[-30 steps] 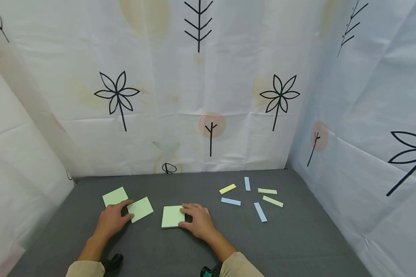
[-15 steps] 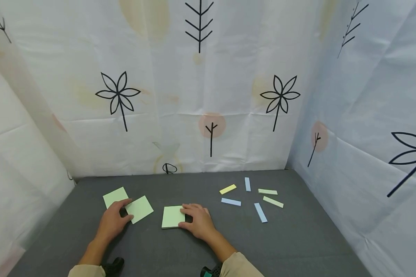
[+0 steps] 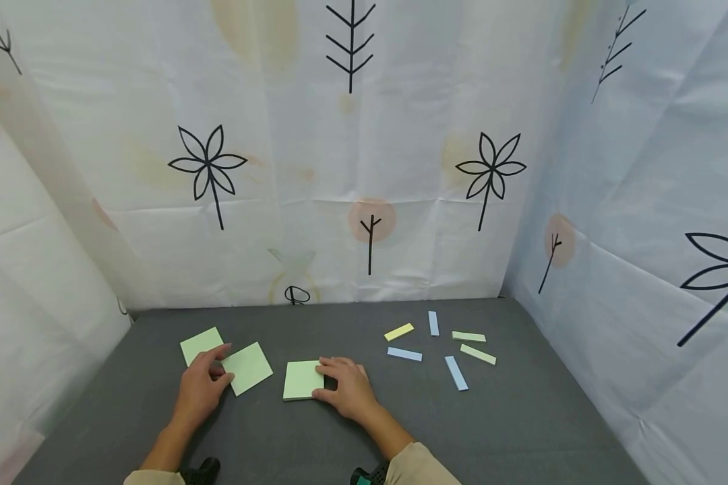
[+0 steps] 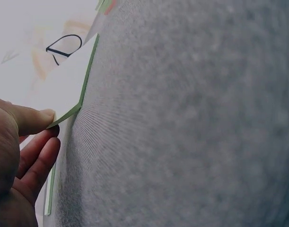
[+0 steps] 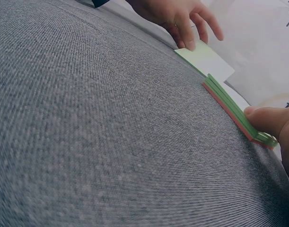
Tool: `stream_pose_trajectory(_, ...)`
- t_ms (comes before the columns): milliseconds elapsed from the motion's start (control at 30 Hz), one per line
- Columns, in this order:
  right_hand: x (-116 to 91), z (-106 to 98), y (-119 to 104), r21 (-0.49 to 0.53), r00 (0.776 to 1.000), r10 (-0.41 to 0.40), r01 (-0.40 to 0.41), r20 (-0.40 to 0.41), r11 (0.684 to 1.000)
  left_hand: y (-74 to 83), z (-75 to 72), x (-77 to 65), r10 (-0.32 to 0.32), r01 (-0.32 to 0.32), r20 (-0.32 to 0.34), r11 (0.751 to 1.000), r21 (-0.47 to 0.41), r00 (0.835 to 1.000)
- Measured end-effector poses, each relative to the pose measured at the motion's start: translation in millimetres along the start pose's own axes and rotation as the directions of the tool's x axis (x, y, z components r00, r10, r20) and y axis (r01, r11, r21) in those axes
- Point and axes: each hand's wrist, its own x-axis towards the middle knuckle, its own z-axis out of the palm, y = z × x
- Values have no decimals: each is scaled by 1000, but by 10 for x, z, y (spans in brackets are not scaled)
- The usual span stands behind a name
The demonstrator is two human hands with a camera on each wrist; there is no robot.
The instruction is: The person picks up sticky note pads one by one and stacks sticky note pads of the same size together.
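Observation:
My left hand [image 3: 200,387] pinches the left corner of a thin light-green sticky note pad [image 3: 249,368]. In the left wrist view the thumb lies on top of that corner [image 4: 71,90], with fingertips beneath it, and the edge bends a little. Behind this hand, another light-green square [image 3: 199,343] lies on the cloth, partly covered by the fingers. My right hand [image 3: 348,391] grips the right side of a thicker sticky note stack [image 3: 300,380] on the table. The right wrist view shows green layers with a red layer at the bottom of this stack [image 5: 229,106].
On the right of the grey cloth-covered table [image 3: 522,417] lie several small strips: a yellow one [image 3: 398,331], blue ones such as this blue strip [image 3: 456,372], and pale green ones such as this green strip [image 3: 478,353]. Patterned white curtains [image 3: 291,168] stand around the table.
The left hand has shifted slightly to the right, and the pad in it has moved right and nearer, turning a little. The right hand and its stack have stayed put.

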Motion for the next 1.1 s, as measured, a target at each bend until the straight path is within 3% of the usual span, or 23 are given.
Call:
stream_pose_trajectory(167,-1,2,2,1,1000,3,-3,1,1000,26,6,6,-88,90,24,993,-76,996)
stream_pose_trajectory(300,-3,9,5,5,1000,8,-8,4,1000,53,10,24,-181,194,78,957,-218,980)
stream_pose_trajectory(367,-3,14,7,7,1000,7,-7,4,1000,67,10,34,-219,241,105,922,-302,970)
stream_pose_trajectory(533,-2,16,9,10,1000,3,-3,-1,1000,125,21,48,-304,331,138,808,-487,943)
stream_pose_trajectory(667,-4,8,7,5,1000,-2,2,-5,1000,166,80,57,-373,388,149,723,-572,916)
stream_pose_trajectory(733,-6,5,7,1,1000,-1,1,-4,1000,188,117,55,-387,404,163,696,-594,908)
stream_pose_trajectory(867,-8,0,5,-2,1000,2,-2,1,1000,236,196,41,-365,417,214,682,-600,906)
stream_pose_trajectory(1100,-11,-4,-4,8,1000,3,-3,8,1000,328,321,55,-343,443,280,709,-549,897)
